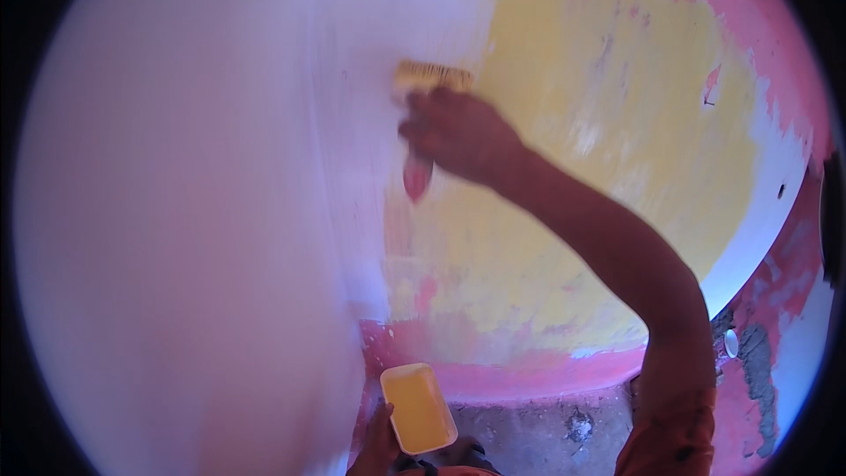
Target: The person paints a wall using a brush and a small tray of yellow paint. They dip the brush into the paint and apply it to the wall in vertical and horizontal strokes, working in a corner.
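Observation:
My right hand (463, 132) is closed round the handle of a wide paintbrush (432, 77), its bristles turned up against the wall. The red end of the handle pokes out below my fist. Around the brush, the wall (599, 167) carries streaky yellow paint, with a whitish part at its upper left. Low down, my left hand (381, 437) grips the side of a rectangular tub of yellow paint (420, 410), holding it level close to my body. Part of that hand is hidden behind the tub.
A pale wall (185, 211) rises along my left and meets the yellow wall in a corner. Pink paint (546, 370) shows along the bottom and upper right. Below lies a grey, spotted floor (529, 427). A small white round thing (730, 344) is at the lower right.

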The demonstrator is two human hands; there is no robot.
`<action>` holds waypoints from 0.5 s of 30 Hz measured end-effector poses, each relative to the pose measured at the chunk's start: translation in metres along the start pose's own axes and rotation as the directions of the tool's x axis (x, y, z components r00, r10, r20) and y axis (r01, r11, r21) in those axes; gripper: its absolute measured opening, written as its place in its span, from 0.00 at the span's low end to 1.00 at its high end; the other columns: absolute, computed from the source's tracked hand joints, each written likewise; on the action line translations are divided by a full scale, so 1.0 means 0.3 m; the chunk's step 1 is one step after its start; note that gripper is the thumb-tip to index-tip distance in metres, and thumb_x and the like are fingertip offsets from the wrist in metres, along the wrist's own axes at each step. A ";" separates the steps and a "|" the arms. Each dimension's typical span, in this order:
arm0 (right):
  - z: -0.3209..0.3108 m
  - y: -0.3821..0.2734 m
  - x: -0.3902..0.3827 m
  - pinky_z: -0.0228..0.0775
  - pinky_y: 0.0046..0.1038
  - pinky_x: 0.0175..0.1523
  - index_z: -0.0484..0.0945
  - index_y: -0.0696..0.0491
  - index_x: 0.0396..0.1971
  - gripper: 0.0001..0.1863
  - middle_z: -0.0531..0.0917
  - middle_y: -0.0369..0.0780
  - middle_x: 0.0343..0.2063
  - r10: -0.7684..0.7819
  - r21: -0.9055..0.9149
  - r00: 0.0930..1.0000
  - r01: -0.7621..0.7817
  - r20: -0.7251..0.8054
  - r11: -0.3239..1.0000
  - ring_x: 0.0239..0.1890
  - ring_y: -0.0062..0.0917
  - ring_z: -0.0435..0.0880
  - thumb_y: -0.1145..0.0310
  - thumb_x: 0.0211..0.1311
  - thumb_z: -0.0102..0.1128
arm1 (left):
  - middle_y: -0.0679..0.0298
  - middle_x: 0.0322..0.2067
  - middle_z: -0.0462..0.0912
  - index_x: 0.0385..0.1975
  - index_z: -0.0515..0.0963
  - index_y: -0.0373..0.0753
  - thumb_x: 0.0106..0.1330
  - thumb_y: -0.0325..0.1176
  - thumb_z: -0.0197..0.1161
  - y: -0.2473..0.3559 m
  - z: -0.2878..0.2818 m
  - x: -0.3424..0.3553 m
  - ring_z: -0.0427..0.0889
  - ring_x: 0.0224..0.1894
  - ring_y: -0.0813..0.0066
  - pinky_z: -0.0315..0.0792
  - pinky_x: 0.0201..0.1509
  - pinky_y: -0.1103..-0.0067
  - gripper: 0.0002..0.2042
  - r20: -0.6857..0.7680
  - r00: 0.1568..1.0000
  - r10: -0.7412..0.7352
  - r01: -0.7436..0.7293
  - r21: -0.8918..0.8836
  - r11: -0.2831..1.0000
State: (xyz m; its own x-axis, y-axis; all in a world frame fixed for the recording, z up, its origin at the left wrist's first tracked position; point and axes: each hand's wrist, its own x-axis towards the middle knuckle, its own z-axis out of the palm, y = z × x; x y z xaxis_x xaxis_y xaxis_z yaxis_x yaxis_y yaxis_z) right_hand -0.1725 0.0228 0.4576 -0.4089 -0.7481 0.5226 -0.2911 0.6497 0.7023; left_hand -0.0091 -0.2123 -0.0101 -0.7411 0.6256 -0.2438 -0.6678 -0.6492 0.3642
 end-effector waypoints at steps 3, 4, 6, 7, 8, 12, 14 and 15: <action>0.167 -0.201 -0.179 0.70 0.32 0.41 0.78 0.50 0.23 0.09 0.78 0.41 0.42 -0.194 -0.027 0.978 0.196 0.077 0.980 0.38 0.30 0.77 0.59 0.48 0.60 | 0.56 0.50 0.79 0.58 0.69 0.34 0.68 0.44 0.57 0.005 0.025 -0.006 0.81 0.52 0.62 0.77 0.55 0.66 0.24 -0.032 0.999 0.017 -0.015 0.040 0.999; 0.168 -0.264 -0.210 0.69 0.31 0.39 0.78 0.50 0.23 0.10 0.78 0.41 0.42 -0.219 0.035 0.964 0.217 0.152 0.976 0.39 0.30 0.76 0.59 0.47 0.61 | 0.56 0.50 0.79 0.58 0.69 0.34 0.68 0.44 0.57 -0.002 0.003 0.003 0.81 0.52 0.62 0.77 0.55 0.66 0.24 -0.030 0.999 0.020 -0.018 0.043 0.999; 0.181 -0.339 -0.229 0.74 0.33 0.43 0.80 0.51 0.28 0.09 0.78 0.40 0.43 -0.208 0.188 0.972 0.186 0.105 0.964 0.41 0.31 0.78 0.62 0.50 0.63 | 0.56 0.49 0.80 0.58 0.69 0.33 0.69 0.44 0.56 -0.005 -0.048 0.023 0.81 0.51 0.63 0.77 0.55 0.66 0.24 -0.028 0.999 0.037 -0.036 0.051 0.998; 0.177 -0.342 -0.237 0.76 0.33 0.45 0.81 0.51 0.31 0.08 0.79 0.39 0.45 -0.160 0.297 0.975 0.110 0.151 0.948 0.43 0.31 0.79 0.64 0.51 0.63 | 0.56 0.49 0.80 0.58 0.69 0.33 0.69 0.44 0.56 -0.011 -0.046 0.033 0.81 0.51 0.63 0.77 0.55 0.67 0.24 -0.024 1.000 0.013 -0.012 0.042 0.999; 0.155 -0.319 -0.220 0.76 0.33 0.47 0.82 0.51 0.33 0.08 0.79 0.39 0.46 -0.066 0.340 0.979 -0.004 0.195 0.941 0.45 0.32 0.79 0.66 0.53 0.62 | 0.57 0.49 0.80 0.58 0.69 0.33 0.70 0.44 0.55 -0.015 -0.042 0.032 0.81 0.51 0.63 0.77 0.54 0.67 0.24 -0.024 1.000 -0.002 0.002 0.036 0.999; 0.001 -0.061 -0.001 0.76 0.37 0.51 0.83 0.51 0.41 0.10 0.83 0.43 0.43 0.346 0.532 0.890 -0.455 0.297 0.714 0.45 0.41 0.83 0.68 0.62 0.59 | 0.53 0.58 0.75 0.66 0.62 0.35 0.67 0.50 0.58 0.000 -0.122 0.037 0.77 0.59 0.56 0.73 0.62 0.58 0.33 0.031 0.999 0.023 -0.027 0.132 0.991; -0.081 0.093 0.091 0.74 0.45 0.50 0.82 0.52 0.40 0.15 0.83 0.50 0.38 0.444 0.477 0.886 -0.449 0.131 0.755 0.43 0.48 0.81 0.57 0.60 0.60 | 0.53 0.58 0.75 0.66 0.62 0.35 0.67 0.50 0.58 0.015 -0.114 0.038 0.77 0.59 0.56 0.73 0.62 0.59 0.33 0.029 0.999 0.039 -0.043 0.159 0.986; -0.120 0.160 0.134 0.75 0.46 0.48 0.83 0.52 0.38 0.16 0.84 0.51 0.34 0.487 0.398 0.872 -0.461 0.041 0.793 0.40 0.50 0.82 0.55 0.59 0.63 | 0.54 0.58 0.75 0.66 0.62 0.35 0.67 0.50 0.58 0.010 -0.103 0.047 0.77 0.59 0.56 0.73 0.62 0.59 0.33 0.021 0.999 0.033 -0.035 0.155 0.987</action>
State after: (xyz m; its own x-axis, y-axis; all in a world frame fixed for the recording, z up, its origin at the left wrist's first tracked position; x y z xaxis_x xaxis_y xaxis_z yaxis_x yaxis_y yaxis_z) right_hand -0.1718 0.0190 0.5297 -0.5340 -0.3306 0.7781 -0.3862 0.9141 0.1233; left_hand -0.0239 -0.2187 -0.0401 -0.7608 0.6132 -0.2127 -0.6223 -0.5961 0.5074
